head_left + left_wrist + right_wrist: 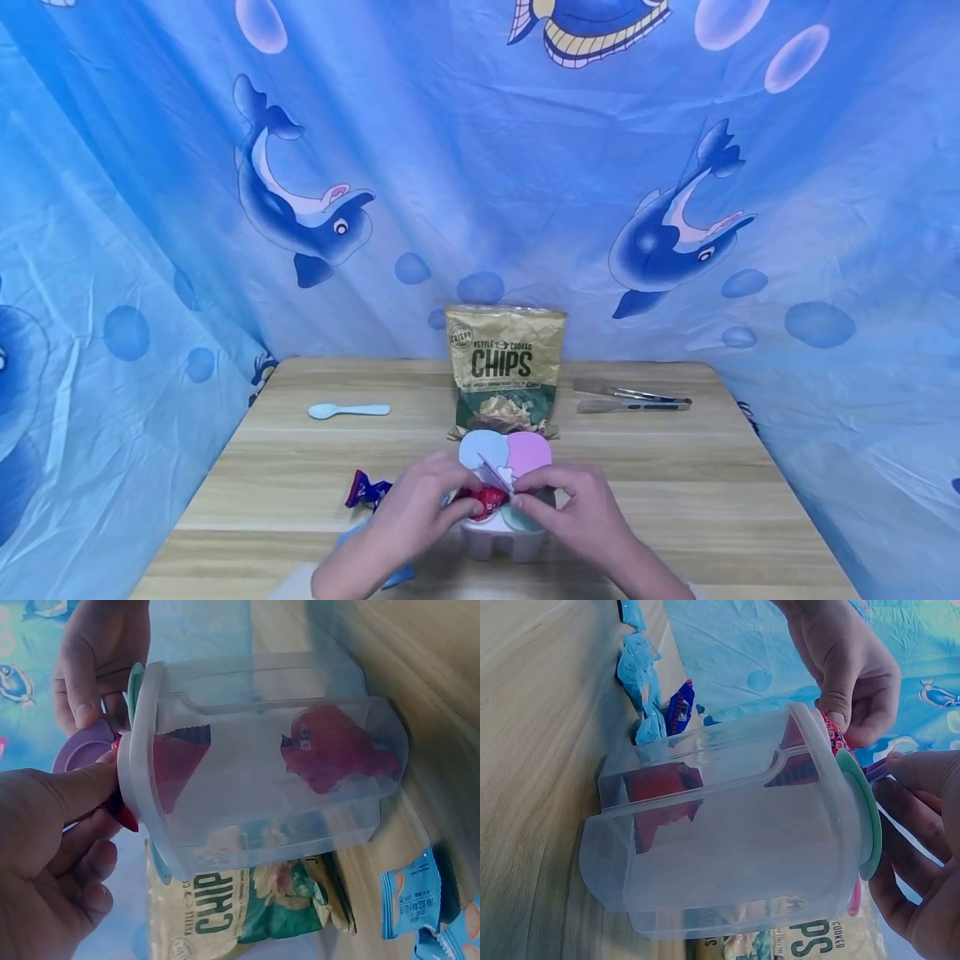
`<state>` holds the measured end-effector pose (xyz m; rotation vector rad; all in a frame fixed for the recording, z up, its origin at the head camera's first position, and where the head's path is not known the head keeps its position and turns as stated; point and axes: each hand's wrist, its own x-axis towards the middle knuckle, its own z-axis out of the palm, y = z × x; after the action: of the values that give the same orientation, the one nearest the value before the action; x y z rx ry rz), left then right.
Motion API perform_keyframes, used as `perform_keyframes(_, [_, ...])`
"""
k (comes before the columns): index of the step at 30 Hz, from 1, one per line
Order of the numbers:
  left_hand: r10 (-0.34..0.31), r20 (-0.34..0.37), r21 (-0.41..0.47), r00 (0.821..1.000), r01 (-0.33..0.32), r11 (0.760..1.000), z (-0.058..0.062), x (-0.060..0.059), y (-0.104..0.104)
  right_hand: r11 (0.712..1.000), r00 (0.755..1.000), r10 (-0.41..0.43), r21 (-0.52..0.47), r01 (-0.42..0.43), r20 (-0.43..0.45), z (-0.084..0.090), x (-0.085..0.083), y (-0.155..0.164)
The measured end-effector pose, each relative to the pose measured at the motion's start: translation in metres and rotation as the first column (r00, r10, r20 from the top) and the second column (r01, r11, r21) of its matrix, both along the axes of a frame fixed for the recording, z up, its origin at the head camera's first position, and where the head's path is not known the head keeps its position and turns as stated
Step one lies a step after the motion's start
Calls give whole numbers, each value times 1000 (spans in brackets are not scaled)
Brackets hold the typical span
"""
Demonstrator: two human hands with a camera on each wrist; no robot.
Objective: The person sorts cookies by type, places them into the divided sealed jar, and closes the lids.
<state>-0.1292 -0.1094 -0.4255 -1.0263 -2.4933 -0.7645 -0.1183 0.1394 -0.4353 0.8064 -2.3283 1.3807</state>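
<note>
A clear, lobed storage container with pastel flip lids stands upright on the table, between both hands. My left hand pinches a red candy packet at the near-left opening, and in the left wrist view the packet's lower part hangs inside the container. Another red packet lies at the container's bottom. The thumb and fingers of my right hand pinch the raised purple lid by its edge. Blue lid, pink lid and green lid lie down.
Behind the container stands a chips bag. Tongs lie at the back right, a pale blue spoon at the back left. Left of the container are a dark blue packet and several light blue packets. A printed curtain surrounds the table.
</note>
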Motion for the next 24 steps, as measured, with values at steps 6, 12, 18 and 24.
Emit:
perform_keyframes(6, [-60, -111, -96, 992, 50, 994, 4, 2, -1, 1000, 1000, -2, 0, 2, 7, -1, 0, -1])
perform_keyframes(12, [-66, 23, -143, 998, 68, 987, 11, 1, -4, 1000, 1000, -3, 6, 3, 25, 0, 2, -1])
perform_keyframes(18, [-2, 160, -64, 987, 13, 998, 9, -1, 1, 1000, 999, 6, 8, -6, 53, 0, 2, 0])
perform_keyframes(24, [125, 55, -25, 991, -124, 992, 4, 2, 15, 1000, 1000, 1, 6, -2, 29, -1, 1, 0])
